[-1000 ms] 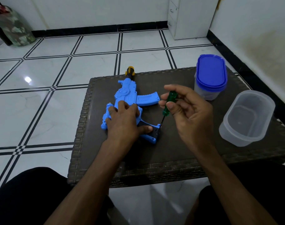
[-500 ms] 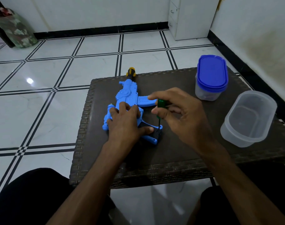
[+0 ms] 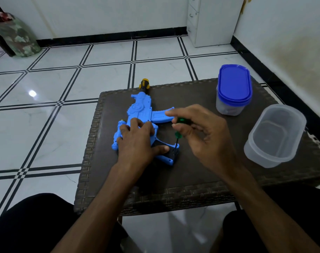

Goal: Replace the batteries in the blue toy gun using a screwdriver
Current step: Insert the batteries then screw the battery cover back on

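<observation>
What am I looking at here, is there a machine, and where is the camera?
No machine: these are a person's two bare hands, filmed by a wide-angle camera worn on the head, looking forward and down. The dark shapes at the bottom are the person's legs. In front stands a dark woven table. On it lies a blue toy gun, pressed flat by the left hand. The right hand pinches a small green-handled screwdriver, held nearly upright with its tip down at the gun's dark grip end, presumably where the battery cover's screw sits. At the right stand a tub with a blue lid and an open clear tub.
</observation>
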Tool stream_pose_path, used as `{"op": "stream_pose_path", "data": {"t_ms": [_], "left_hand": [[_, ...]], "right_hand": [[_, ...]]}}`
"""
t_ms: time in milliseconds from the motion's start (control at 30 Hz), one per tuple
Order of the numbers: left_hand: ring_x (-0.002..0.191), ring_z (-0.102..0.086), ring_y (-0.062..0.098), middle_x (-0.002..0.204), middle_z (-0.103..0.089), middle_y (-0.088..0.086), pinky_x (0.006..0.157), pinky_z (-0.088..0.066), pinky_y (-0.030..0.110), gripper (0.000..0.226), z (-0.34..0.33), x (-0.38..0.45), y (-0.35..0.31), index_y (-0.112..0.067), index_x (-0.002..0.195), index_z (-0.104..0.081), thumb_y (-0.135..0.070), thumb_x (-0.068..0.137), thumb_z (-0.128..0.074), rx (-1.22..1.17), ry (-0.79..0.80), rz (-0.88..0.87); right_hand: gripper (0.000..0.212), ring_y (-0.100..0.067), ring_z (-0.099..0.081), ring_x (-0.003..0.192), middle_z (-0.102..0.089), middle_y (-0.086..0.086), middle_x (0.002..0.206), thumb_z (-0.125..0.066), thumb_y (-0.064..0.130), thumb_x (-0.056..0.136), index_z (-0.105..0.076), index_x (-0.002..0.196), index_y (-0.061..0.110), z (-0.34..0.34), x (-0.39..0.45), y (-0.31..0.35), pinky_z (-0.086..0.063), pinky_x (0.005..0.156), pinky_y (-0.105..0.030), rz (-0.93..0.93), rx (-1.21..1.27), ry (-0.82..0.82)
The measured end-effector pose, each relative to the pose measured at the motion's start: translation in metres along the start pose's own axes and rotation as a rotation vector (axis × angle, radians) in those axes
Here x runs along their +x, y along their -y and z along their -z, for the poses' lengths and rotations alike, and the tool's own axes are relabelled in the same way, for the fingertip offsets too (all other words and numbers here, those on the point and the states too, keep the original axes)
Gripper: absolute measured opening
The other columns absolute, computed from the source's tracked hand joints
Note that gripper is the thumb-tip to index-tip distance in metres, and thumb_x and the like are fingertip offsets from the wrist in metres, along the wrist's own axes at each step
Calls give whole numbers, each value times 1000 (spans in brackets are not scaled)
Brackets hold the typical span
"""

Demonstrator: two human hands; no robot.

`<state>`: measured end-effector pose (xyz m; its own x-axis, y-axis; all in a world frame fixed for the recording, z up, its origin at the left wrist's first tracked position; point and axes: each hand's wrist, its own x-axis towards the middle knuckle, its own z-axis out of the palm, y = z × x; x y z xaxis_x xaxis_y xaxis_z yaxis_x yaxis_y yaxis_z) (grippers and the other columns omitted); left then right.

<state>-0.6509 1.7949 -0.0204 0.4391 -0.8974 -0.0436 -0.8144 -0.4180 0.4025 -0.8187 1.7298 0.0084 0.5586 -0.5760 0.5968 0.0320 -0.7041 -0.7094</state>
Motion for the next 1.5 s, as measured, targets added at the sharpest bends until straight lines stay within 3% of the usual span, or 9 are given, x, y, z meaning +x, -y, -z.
{"op": "stream_pose_path", "data": {"t_ms": [100,267,533,733,833,1000,1167,1300,1500], "left_hand": [[117,-30,29,123,-36,0,99,-38,51,54,1,0,0,-25,105,-52,-57,69,-76,0,-2,-1],[116,-30,29,122,-36,0,99,-38,52,54,0,-1,2,-25,104,-53,-56,67,-77,-17,-14,-1],[119,-29,30,126,-36,1,100,-37,52,55,0,0,1,-24,107,-54,-57,69,-76,-8,-6,1],[116,-30,29,123,-36,0,98,-39,52,55,0,0,2,-24,107,-53,-57,68,-76,-6,-13,-4],[116,-30,29,123,-37,0,98,-38,52,56,-1,0,2,-24,106,-53,-57,68,-76,-5,-15,-4],[118,-29,29,125,-36,0,100,-37,52,55,-1,0,2,-25,106,-53,-57,69,-76,-3,-3,2],[116,-30,30,123,-36,0,99,-38,52,55,-1,1,2,-24,104,-53,-57,68,-76,-7,-13,0],[117,-29,30,123,-36,0,99,-37,52,54,-1,0,2,-25,105,-53,-57,68,-76,-2,-4,4],[117,-29,29,123,-36,0,99,-38,52,54,-1,0,1,-25,105,-53,-57,69,-76,-1,-6,1]], "right_hand": [[24,-10,-63,91,-63,-7,100,-67,12,93,-70,117,8,0,2,-1,-51,78,-19,27,-109,-17],[35,-16,-63,116,-65,-9,123,-48,-3,99,-58,133,1,5,2,0,-52,97,-34,-17,57,94],[27,-15,-63,90,-64,-7,102,-68,13,93,-69,119,9,4,6,-1,-54,75,-33,59,-150,94],[37,-12,-60,121,-63,-6,129,-50,-4,98,-59,133,3,5,4,2,-50,101,-32,13,-8,161],[33,-17,-67,106,-67,-5,115,-54,-2,96,-63,128,5,6,4,3,-56,88,-40,5,0,151],[28,-14,-62,89,-61,-4,102,-67,13,93,-69,121,11,5,6,1,-53,75,-32,66,-190,119],[34,-14,-58,123,-61,-7,129,-50,-1,98,-62,129,4,7,5,3,-49,101,-32,32,-62,177],[31,-15,-65,103,-66,-3,110,-54,-7,94,-67,121,2,9,7,5,-55,88,-35,44,-38,169],[28,-12,-61,89,-61,-2,103,-67,20,93,-69,120,11,6,7,3,-52,75,-29,73,-239,121]]}}
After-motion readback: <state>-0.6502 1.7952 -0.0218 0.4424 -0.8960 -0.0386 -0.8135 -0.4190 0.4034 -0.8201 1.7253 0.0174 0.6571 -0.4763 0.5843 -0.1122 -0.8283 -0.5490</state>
